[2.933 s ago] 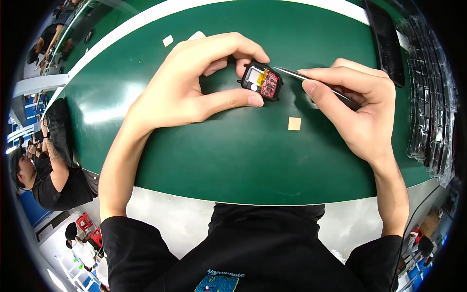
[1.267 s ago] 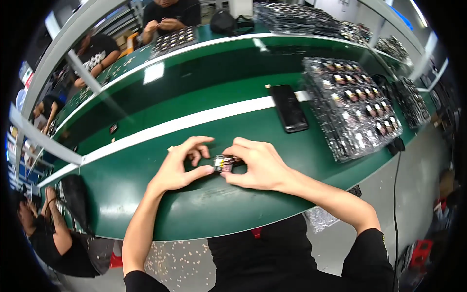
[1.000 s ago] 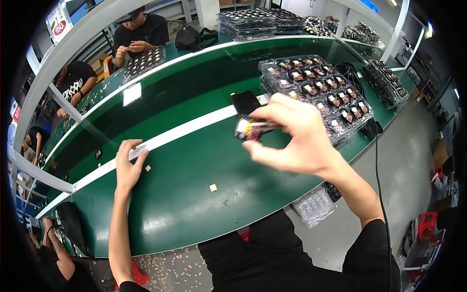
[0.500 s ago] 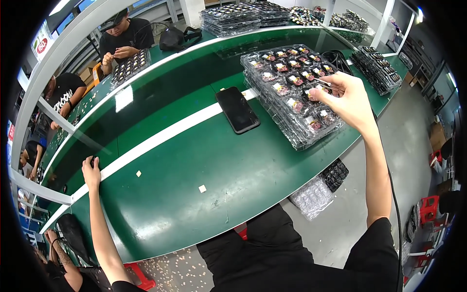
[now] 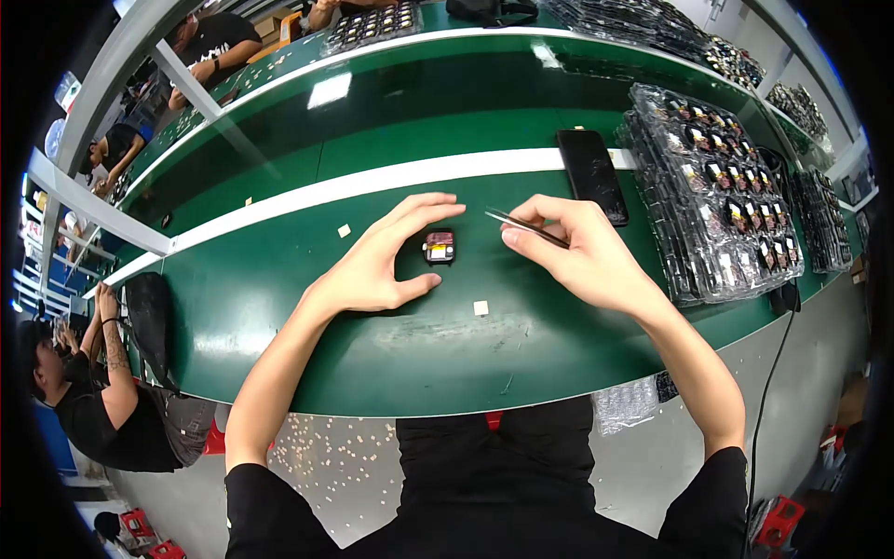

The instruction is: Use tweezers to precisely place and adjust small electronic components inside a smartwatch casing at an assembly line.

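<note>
A small black square housing, like a watch body [image 5: 439, 248], lies on the green tabletop with pink, yellow and white parts showing on its upper face. My left hand [image 5: 391, 256] curves around its left side, open, thumb and fingers apart and seemingly not touching it. To the right, my right hand [image 5: 568, 244] is closed on a pair of dark tweezers [image 5: 531, 228], their tips aimed left toward the housing. Beyond my right hand stands a stack of clear plastic trays [image 5: 712, 200], whose top tray holds rows of similar housings.
A black phone [image 5: 593, 175] lies next to the tray stack. Small pale squares, one of them a sticker-like piece [image 5: 480, 307], dot the green table [image 5: 400, 373]. A black bag [image 5: 149, 321] lies at the left end. Co-workers sit at the far side and left, one in a black shirt [image 5: 102, 419].
My left hand has come in from the far left to beside the housing, now on the table before me. My right hand has left the trays with the tweezers. The view has shifted.
</note>
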Demonstrator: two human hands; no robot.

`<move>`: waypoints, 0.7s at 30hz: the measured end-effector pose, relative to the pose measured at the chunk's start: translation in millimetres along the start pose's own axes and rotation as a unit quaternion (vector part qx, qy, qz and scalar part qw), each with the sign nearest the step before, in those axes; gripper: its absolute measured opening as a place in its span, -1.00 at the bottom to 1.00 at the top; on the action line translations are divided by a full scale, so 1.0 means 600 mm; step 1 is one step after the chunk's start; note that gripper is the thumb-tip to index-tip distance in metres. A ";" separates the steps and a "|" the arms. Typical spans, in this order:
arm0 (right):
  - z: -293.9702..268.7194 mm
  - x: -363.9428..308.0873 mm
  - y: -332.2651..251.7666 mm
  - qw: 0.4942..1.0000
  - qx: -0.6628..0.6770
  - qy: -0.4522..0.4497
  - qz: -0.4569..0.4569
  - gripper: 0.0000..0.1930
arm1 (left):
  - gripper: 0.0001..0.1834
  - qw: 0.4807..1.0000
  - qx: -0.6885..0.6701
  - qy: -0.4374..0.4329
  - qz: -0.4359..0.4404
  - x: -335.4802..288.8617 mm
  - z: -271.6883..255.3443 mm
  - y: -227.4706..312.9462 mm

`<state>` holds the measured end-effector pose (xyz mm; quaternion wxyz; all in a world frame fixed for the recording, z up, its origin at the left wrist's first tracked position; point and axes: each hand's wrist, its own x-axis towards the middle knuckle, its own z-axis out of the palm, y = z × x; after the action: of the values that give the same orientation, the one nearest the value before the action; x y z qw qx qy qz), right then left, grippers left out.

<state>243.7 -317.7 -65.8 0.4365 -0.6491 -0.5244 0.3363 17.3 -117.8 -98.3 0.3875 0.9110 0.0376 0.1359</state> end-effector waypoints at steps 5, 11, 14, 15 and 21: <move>0.044 0.047 0.062 0.999 0.017 0.032 -0.014 -0.73 | -0.14 0.998 0.037 0.036 -0.020 -0.021 0.017 -0.024; 0.074 0.042 0.076 0.988 0.136 0.068 -0.001 -0.71 | -0.24 0.996 0.058 0.073 -0.007 -0.028 0.021 -0.045; 0.067 0.037 0.086 0.985 0.158 0.065 0.013 -0.72 | -0.38 0.990 0.116 0.071 -0.033 -0.028 0.016 -0.042; 0.066 0.038 0.087 0.985 0.161 0.062 0.015 -0.73 | -0.42 0.991 0.115 0.075 -0.010 -0.027 0.015 -0.048; 0.075 0.027 0.071 0.984 0.157 0.081 0.018 -0.79 | -0.41 0.996 0.055 0.053 -0.041 -0.029 0.023 -0.031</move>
<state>223.3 -295.2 -122.3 0.5681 -0.6071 -0.4160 0.3682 4.7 -117.3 -124.7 0.3396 0.9201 0.1024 0.1659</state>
